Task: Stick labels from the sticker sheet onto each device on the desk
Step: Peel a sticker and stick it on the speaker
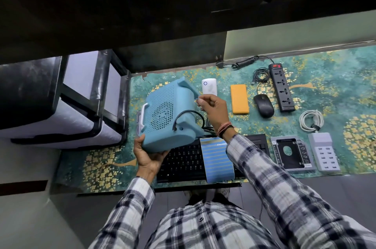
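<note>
Left hand (149,157): palm up beneath the near corner of a blue perforated device (169,115), fingers curled around its lower edge, holding it tilted above the desk.
Right hand (213,109): raised beside the device's right edge, thumb and forefinger pinching a small pale label (198,100) close to the casing; whether the label touches the casing cannot be told.
Sticker sheet (216,160): blue with pale stripes, lying across the black keyboard (183,160), partly under the right forearm.
Blue device: white handle on its left side, black cable looping from its near face.
Desk (335,77): covered by a teal and gold patterned mat.
Other devices: white adapter (209,87) just behind the right hand; to the right an orange power bank (239,99), black mouse (263,105), black power strip (281,87), coiled white cable (311,120), drive caddy (291,153) and grey USB hub (323,152).
</note>
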